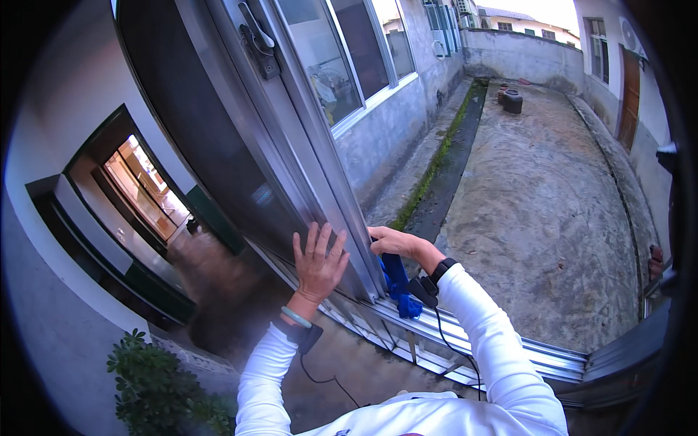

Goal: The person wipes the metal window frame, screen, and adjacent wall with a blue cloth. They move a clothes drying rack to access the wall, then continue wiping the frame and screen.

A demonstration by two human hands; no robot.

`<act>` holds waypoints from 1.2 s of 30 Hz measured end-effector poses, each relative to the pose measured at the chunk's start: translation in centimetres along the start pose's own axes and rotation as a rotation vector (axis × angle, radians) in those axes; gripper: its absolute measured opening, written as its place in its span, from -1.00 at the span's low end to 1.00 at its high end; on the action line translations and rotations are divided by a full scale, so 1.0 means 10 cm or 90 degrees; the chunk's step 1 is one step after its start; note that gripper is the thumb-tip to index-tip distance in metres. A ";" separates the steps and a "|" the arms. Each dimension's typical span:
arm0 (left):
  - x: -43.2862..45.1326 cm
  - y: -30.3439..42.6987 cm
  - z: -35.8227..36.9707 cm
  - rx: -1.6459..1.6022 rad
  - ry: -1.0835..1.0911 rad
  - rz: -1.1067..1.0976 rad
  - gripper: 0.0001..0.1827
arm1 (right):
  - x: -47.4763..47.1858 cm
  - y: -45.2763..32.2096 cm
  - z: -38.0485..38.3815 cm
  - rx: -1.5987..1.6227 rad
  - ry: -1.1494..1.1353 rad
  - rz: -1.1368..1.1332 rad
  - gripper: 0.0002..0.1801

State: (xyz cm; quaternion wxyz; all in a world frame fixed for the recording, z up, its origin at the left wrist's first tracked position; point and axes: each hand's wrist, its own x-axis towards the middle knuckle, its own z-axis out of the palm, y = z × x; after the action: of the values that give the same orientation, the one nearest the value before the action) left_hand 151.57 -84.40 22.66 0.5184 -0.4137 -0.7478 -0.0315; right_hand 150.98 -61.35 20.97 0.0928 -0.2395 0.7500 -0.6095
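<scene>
My left hand [319, 264] lies with fingers spread against the near face of an aluminium sliding window frame [305, 158]. It wears a pale green bangle [296, 316]. Around the far edge of that same frame, my right hand [398, 243] grips a blue cloth [402, 283]; its fingertips are partly hidden behind the metal. The cloth hangs down to the ridged aluminium window track [463, 338]. A window latch [260, 43] with a light handle is fixed higher on the frame. Dark glass [180, 103] fills the sash to the left.
Outside lies a concrete yard [534, 201] with a mossy gutter [436, 163] and a dark jar [512, 102]. A leafy plant [152, 376] stands at lower left. Black cables [327, 379] hang from the wrist bands. A doorway [147, 185] opens at left.
</scene>
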 end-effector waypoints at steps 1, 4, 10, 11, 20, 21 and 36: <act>0.02 0.03 -0.03 0.004 -0.001 -0.009 -0.39 | -0.06 0.00 -0.01 -0.012 0.008 0.003 -0.29; 0.11 0.19 -0.12 -0.040 0.023 -0.066 -0.40 | -0.28 0.00 -0.05 -0.009 0.005 0.006 -0.31; 0.47 0.58 -0.16 -0.270 -0.024 -0.207 -0.37 | -0.65 0.01 -0.10 0.030 0.014 0.038 -0.44; 0.54 0.66 -0.16 -0.334 -0.043 -0.261 -0.35 | -0.71 0.00 -0.11 0.028 0.021 0.056 -0.45; 0.95 1.03 -0.27 -0.263 -0.144 -0.352 -0.26 | -1.25 -0.15 -0.15 -0.030 0.060 0.052 -0.55; 0.97 1.06 -0.27 -0.261 -0.146 -0.356 -0.25 | -1.30 -0.14 -0.15 -0.042 0.056 0.057 -0.56; 1.07 1.50 -0.26 -0.453 -0.063 -0.170 -0.28 | -2.76 -1.90 -0.55 -0.436 0.341 0.005 -0.62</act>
State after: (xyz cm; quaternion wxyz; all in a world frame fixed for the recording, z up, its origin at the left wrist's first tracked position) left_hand 162.00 -69.48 26.70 0.2966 -0.4677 -0.7615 -0.3366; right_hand 177.24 -46.25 36.30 -0.1875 -0.0870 0.9074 -0.3659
